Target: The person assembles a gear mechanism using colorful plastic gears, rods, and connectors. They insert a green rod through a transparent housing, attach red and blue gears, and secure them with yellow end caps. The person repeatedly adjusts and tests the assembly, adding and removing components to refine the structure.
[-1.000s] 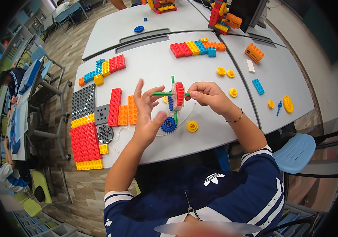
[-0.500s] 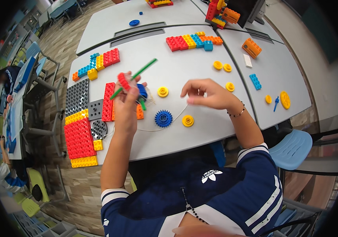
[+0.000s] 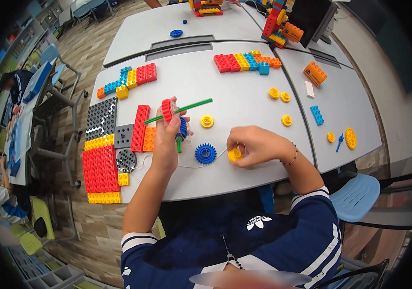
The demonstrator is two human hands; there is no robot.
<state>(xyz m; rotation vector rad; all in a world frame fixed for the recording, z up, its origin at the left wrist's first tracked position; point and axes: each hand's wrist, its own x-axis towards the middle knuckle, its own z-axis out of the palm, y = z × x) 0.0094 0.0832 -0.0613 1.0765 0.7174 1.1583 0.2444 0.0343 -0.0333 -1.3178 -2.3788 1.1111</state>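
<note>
Down at the lower left rim, we see grey plastic compartment trays [image 3: 61, 274], their contents too blurred for us to name; at far left sits what looks like a long blue plastic tray [image 3: 36, 90], its inside likewise unclear to us. At the white work table [image 3: 249, 111], the person's left hand [image 3: 166, 142] is clamped on a small gear assembly bearing a red toothed plastic gear [image 3: 167, 110], a blue toothed plastic gear [image 3: 183, 127] and crossing green plastic rods [image 3: 198, 104]. The assembly rests between thumb and fingers, above the table, its longer rod slanting up toward the right. Across from it, the right hand [image 3: 261, 146] bends over a round yellow plastic hub [image 3: 235, 154], thumb and fingers curled about the rim; we cannot tell whether they are pressed together on it. The hub lies directly under those fingertips, near the table's front edge. Between the two hands, we find a loose blue plastic gear wheel [image 3: 206, 153] lying flat, and beyond it a second yellow hub [image 3: 207, 121]. Just left of the left hand lies a long red studded plastic brick [image 3: 140, 127]; farther left, we note a dark grey studded plate [image 3: 101, 118] and a large red studded plate [image 3: 101, 168].
</note>
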